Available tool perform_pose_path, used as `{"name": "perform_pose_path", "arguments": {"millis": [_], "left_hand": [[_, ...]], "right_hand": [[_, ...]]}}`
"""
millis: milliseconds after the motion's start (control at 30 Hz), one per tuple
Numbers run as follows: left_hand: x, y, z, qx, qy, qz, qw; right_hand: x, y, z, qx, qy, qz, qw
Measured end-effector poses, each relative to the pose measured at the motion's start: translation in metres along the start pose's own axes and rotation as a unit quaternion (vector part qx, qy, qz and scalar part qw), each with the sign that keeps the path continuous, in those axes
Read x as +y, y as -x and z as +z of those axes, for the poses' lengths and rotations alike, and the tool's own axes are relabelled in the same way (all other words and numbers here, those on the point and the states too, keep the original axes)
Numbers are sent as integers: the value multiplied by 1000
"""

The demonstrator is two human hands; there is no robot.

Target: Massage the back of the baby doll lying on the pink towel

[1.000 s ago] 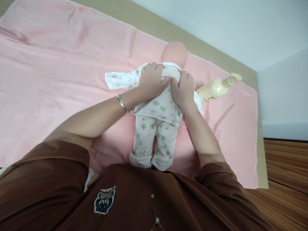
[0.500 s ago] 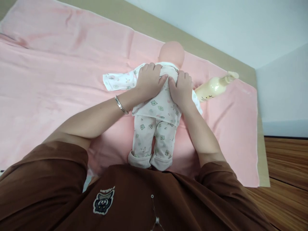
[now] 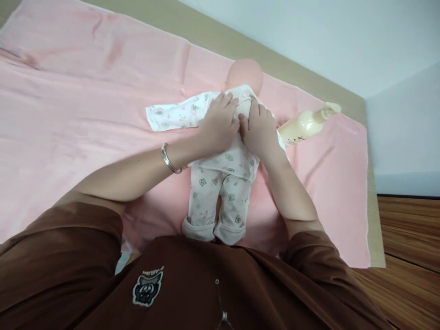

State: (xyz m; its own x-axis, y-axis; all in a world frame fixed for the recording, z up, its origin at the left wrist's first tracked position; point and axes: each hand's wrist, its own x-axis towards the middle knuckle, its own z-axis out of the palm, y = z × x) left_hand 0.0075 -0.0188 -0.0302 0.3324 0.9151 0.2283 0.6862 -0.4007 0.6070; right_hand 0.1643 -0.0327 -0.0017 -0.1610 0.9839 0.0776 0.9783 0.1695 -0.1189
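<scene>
Pink cloth (image 3: 85, 105) spreads widest leftward, its far hem short of the edge of the desk (image 3: 309, 81) by the wall (image 3: 343, 41). Mid-cloth lies the doll (image 3: 244, 75), head toward that edge. Left hand (image 3: 220, 123) and right hand (image 3: 259, 132) touch its shirt (image 3: 235, 162), fingers bent; whether clamped, I cannot tell. 1 pump bottle (image 3: 305, 124), contents unclear, is just right of the doll.

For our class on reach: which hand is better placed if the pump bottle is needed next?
Probably the right hand: on the printed shirt, it is nearer the pump bottle than the left hand.
</scene>
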Motion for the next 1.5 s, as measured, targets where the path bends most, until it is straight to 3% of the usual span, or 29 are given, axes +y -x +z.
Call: {"name": "perform_pose_path", "arguments": {"millis": [133,233,533,900,1100,1233,1367,1500], "left_hand": [[-17,-22,-10,21,6,-26,999],[-19,-24,-11,18,-17,-51,998],[17,11,-17,-63,-61,9,996],[-17,-25,-9,-3,33,-10,999],[10,3,-18,-58,-79,-28,995],[20,15,-21,-57,-48,17,997],[7,0,-22,-35,-46,35,998],[-10,-19,-26,-44,-20,-26,998]], "right_hand": [[-30,28,-10,-23,11,-21,999],[-40,33,-13,-57,6,-16,998],[22,-22,13,-4,-82,17,996],[-15,22,-4,-24,-18,-59,998],[7,-11,8,-9,-52,-13,999],[15,-20,3,-25,-61,-2,998],[-4,-3,-10,-56,-5,6,998],[-27,19,-12,-64,12,-48,997]]}}
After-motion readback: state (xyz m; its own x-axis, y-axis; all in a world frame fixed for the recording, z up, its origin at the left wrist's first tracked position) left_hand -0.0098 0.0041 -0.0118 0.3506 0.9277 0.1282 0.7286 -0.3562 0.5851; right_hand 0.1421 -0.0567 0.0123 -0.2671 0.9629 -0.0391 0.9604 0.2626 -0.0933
